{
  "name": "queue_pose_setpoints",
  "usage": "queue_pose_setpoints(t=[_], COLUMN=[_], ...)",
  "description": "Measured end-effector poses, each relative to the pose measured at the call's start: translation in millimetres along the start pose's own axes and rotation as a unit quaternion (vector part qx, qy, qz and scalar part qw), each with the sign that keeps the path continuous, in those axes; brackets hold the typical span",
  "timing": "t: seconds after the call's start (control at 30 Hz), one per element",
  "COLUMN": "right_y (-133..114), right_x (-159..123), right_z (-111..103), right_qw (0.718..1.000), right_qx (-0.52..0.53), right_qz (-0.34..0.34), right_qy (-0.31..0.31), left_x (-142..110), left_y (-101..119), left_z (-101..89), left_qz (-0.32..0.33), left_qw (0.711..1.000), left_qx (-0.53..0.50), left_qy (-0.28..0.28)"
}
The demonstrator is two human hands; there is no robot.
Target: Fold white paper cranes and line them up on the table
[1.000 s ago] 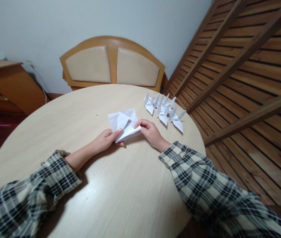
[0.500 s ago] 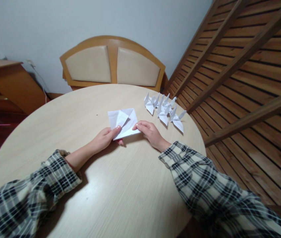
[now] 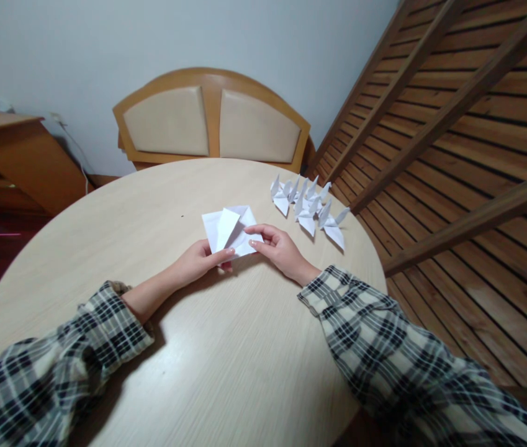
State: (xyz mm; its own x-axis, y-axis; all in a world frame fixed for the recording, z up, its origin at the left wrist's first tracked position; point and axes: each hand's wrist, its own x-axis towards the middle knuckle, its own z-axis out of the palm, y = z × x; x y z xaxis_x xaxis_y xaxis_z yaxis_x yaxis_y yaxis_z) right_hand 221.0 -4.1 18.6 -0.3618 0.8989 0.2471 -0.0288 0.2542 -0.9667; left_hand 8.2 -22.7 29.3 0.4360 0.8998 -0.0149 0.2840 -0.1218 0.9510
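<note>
A partly folded sheet of white paper (image 3: 213,225) is held just above the round table, a raised flap standing up near its middle. My left hand (image 3: 200,261) grips its lower left edge, thumb on top and fingers beneath. At the right edge, my right hand (image 3: 279,248) pinches the paper, with the thumb in front and the index finger laid over the upper face. The underside of the paper and the fingers below it are mostly hidden.
Several white origami cranes (image 3: 306,217) stand grouped at the table's far right. The pale round table (image 3: 226,347) fills the middle. Behind it is a padded wooden headboard (image 3: 214,118). A slatted wooden screen (image 3: 468,143) rises on the right, a brown cabinet (image 3: 40,161) at left.
My left thumb has slid a little right along the paper's lower edge. My right index finger has moved up onto the paper, apart from the thumb. The flap stands more upright.
</note>
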Motion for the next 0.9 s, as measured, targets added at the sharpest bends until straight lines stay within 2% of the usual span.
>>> queue_pose_setpoints(t=[0.17, 0.43, 0.67, 0.9], right_y=[-0.4, 2.2, 0.9, 1.5], right_x=[0.5, 1.1, 0.3, 0.0], right_z=[0.8, -0.6, 0.0, -0.3], right_qw=[1.000, 1.000, 1.000, 1.000], right_qx=[0.003, -0.004, -0.003, -0.008], right_qz=[0.012, -0.009, 0.006, 0.014], right_qy=[0.004, 0.010, 0.007, 0.008], left_x=[1.0, 1.1, 0.5, -0.5], left_y=[-0.7, -2.1, -2.8, 1.4], left_z=[-1.6, 1.5, 2.7, 1.6], left_qz=[0.017, 0.023, 0.011, 0.014], left_qw=[0.999, 0.999, 0.997, 0.997], left_qx=[0.026, -0.007, -0.065, -0.074], left_qy=[-0.009, 0.022, 0.043, 0.034])
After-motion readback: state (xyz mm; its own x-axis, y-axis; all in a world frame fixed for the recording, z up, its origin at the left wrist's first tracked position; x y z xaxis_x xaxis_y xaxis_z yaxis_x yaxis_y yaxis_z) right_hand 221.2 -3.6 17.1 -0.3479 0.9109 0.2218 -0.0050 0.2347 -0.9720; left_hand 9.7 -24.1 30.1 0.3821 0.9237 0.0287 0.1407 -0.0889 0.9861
